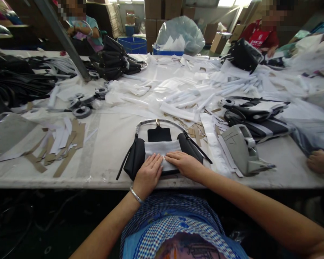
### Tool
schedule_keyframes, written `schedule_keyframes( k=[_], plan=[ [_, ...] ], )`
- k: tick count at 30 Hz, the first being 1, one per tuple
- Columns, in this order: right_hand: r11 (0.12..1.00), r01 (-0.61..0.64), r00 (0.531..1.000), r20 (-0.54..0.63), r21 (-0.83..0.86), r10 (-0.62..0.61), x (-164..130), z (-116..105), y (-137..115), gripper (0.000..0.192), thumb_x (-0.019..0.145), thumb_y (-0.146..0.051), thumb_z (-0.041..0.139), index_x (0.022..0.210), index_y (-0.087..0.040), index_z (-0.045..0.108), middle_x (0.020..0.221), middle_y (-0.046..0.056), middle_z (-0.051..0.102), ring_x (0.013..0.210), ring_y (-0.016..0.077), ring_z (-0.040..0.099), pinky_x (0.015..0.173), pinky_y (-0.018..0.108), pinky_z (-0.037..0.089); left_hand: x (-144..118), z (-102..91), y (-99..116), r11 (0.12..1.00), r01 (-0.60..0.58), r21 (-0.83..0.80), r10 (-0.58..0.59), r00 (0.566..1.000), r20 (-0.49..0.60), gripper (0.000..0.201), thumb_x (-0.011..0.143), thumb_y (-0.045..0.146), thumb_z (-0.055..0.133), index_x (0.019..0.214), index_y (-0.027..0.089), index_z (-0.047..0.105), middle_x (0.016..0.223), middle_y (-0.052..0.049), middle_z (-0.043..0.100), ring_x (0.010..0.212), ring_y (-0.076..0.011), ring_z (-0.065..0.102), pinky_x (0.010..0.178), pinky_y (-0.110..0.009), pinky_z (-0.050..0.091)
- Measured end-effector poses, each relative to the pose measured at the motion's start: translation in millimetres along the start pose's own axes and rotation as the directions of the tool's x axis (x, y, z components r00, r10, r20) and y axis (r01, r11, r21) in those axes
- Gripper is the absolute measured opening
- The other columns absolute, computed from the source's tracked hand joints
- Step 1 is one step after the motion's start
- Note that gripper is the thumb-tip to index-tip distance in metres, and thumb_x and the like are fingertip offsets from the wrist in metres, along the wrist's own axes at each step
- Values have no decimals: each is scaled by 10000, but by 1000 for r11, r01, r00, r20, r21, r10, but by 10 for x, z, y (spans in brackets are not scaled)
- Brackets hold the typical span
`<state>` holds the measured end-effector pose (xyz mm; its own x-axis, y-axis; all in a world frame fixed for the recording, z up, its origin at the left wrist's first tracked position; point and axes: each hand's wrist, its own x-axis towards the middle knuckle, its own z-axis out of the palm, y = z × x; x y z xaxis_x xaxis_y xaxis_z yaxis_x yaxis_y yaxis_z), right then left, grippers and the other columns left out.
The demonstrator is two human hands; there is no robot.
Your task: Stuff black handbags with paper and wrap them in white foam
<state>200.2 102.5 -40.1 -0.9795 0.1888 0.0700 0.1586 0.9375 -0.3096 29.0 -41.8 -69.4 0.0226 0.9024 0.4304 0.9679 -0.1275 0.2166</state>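
Observation:
A black handbag [136, 158] lies flat at the near table edge, its curved handle [156, 122] and black tab pointing away from me. A white wrapping sheet [162, 148] covers its middle. My left hand [148, 174] presses flat on the sheet's near left part, a silver bracelet on the wrist. My right hand [185, 163] lies flat on the sheet's near right part, fingertips almost meeting the left hand's. Neither hand grips anything.
A grey tape dispenser [243, 149] stands right of the bag. Cardboard strips [59, 144] lie left, tape rolls [82, 104] behind them. Wrapped bags [256, 115] and white paper cover the far table. Another person's hand [320, 162] rests at right; two people work at the far side.

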Motion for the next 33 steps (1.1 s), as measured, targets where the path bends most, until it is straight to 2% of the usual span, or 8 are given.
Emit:
schedule_keyframes(
  k=[4, 9, 12, 17, 22, 27, 30, 33],
  plan=[
    [989, -30, 989, 140, -145, 51, 58, -51, -144, 467, 903, -41, 457, 1358, -58, 562, 1402, 210, 558, 1305, 321, 529, 1089, 493, 437, 15, -21, -5, 998, -44, 50, 43, 999, 30, 356, 984, 237, 466, 1276, 93, 609, 1330, -136, 635, 1297, -272, 548, 1081, -447, 490],
    [986, -67, 982, 165, -154, 92, 1, -86, -189, 511, 936, -75, 414, 1443, -74, 475, 1532, 171, 416, 1437, 323, 354, 1176, 509, 320, 36, -78, 6, 981, -129, 148, 114, 988, 102, 391, 1002, 259, 431, 1314, 67, 566, 1360, -171, 603, 1298, -310, 543, 1135, -592, 385],
    [987, -102, 976, 180, -125, 124, -32, -92, -138, 573, 915, -73, 424, 1485, -123, 426, 1582, 140, 337, 1477, 330, 260, 1196, 547, 248, -18, -90, -15, 976, -157, 149, 143, 984, 103, 424, 996, 248, 447, 1374, 67, 514, 1407, -184, 560, 1339, -301, 501, 1138, -531, 411],
    [986, -129, 964, 220, -102, 149, -4, -71, -50, 669, 858, -64, 492, 1510, -176, 391, 1614, 172, 243, 1493, 372, 185, 1174, 615, 191, -127, -127, -72, 977, -196, 81, 184, 974, 134, 451, 974, 244, 499, 1425, 230, 492, 1486, -149, 486, 1394, -314, 428, 1110, -518, 444],
    [992, -117, 968, 216, -57, 127, 29, -171, -9, 584, 897, -90, 490, 1468, -206, 460, 1581, 156, 336, 1467, 346, 282, 1153, 590, 260, -126, -154, -56, 982, -174, 67, 162, 974, 156, 448, 967, 280, 520, 1415, 258, 509, 1470, -156, 504, 1379, -337, 444, 1100, -541, 445],
    [992, -119, 986, 122, 39, 114, 298, -448, 34, 310, 964, -153, 483, 1191, -202, 688, 1235, 108, 690, 1174, 245, 624, 1102, 467, 381, -115, -140, -35, 984, -164, 70, 154, 979, 136, 436, 965, 273, 522, 1401, 269, 524, 1460, -154, 515, 1377, -342, 446, 1089, -546, 455],
    [971, -224, 974, -2, 87, 225, 658, -494, 193, 305, 955, -164, 526, 1229, -170, 660, 1224, 111, 690, 1135, 220, 641, 1021, 332, 457, -119, -136, -34, 984, -162, 76, 151, 980, 133, 441, 963, 261, 520, 1404, 269, 520, 1470, -150, 506, 1374, -344, 448, 1083, -548, 461],
    [902, -405, 903, -88, 147, 420, 1078, -418, 440, 332, 924, -194, 609, 1249, -130, 638, 1269, 154, 658, 1212, 256, 598, 1053, 346, 435, -126, -132, -32, 983, -161, 89, 148, 979, 137, 446, 964, 262, 516, 1410, 269, 513, 1477, -145, 499, 1379, -344, 442, 1091, -558, 452]
  ],
)
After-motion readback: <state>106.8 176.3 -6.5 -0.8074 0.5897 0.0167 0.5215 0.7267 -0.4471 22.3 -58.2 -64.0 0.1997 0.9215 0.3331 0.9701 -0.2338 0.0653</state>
